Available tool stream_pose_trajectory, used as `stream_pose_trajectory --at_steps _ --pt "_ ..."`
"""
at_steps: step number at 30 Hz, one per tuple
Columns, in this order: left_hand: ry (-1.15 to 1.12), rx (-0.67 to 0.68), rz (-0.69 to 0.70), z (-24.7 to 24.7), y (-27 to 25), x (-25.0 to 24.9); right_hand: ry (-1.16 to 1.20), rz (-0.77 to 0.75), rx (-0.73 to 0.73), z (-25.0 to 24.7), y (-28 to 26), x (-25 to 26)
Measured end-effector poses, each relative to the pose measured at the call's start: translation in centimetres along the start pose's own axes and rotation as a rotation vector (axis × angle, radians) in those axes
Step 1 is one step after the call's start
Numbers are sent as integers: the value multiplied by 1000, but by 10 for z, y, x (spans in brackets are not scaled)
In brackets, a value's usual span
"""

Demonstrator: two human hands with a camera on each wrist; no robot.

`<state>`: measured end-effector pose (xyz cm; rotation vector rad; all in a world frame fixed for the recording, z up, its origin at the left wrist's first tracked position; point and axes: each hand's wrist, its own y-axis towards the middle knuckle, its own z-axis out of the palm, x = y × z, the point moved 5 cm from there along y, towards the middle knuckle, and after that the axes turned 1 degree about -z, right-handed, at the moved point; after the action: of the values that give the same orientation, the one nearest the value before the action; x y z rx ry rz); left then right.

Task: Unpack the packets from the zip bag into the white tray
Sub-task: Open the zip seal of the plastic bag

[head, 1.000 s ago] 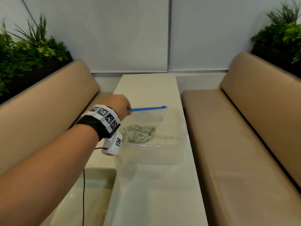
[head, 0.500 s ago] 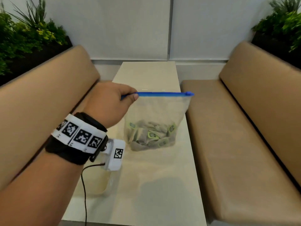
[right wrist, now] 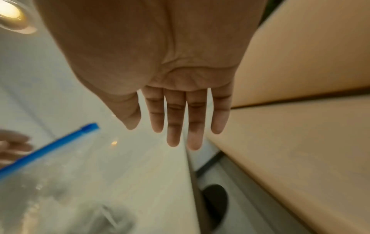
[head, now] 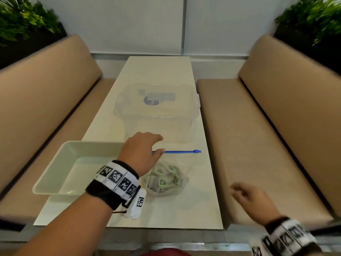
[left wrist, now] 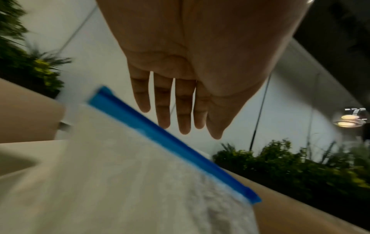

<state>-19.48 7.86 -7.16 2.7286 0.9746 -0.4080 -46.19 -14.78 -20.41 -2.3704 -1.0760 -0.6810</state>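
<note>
The clear zip bag (head: 181, 164) with a blue zip strip (head: 180, 151) stands on the table, holding several green-edged packets (head: 164, 180) at its bottom. My left hand (head: 158, 145) hovers at the strip's left end. In the left wrist view its fingers (left wrist: 185, 110) are straight above the strip (left wrist: 170, 142), gripping nothing. The white tray (head: 55, 172) lies just left of the bag, with nothing in it. My right hand (head: 236, 191) hangs at the table's right edge, its fingers (right wrist: 174, 126) straight and apart from the bag (right wrist: 50, 182).
A clear plastic container (head: 156, 111) with a blue label stands behind the bag on the narrow cream table (head: 156, 71). Tan benches (head: 258, 145) flank both sides. Plants (head: 24, 21) line the backrests. A cable runs from my left wrist camera.
The bag came from above the container toward me and now stands on the table beside the tray. My left hand's pinch on the zip has loosened. My right hand has come into view.
</note>
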Motion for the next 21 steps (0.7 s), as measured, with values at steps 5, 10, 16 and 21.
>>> stream_pose_trajectory --at_steps 5,10,16,21 --pt "56 119 135 30 29 -61 -11 -285 -45 -20 63 106" --pt "159 225 117 67 39 -79 -45 -261 -36 -8 91 129" --pt "148 151 116 70 47 -74 33 -238 -77 -7 89 130" --pt "112 82 136 56 36 -62 -1 -320 -105 -19 79 136"
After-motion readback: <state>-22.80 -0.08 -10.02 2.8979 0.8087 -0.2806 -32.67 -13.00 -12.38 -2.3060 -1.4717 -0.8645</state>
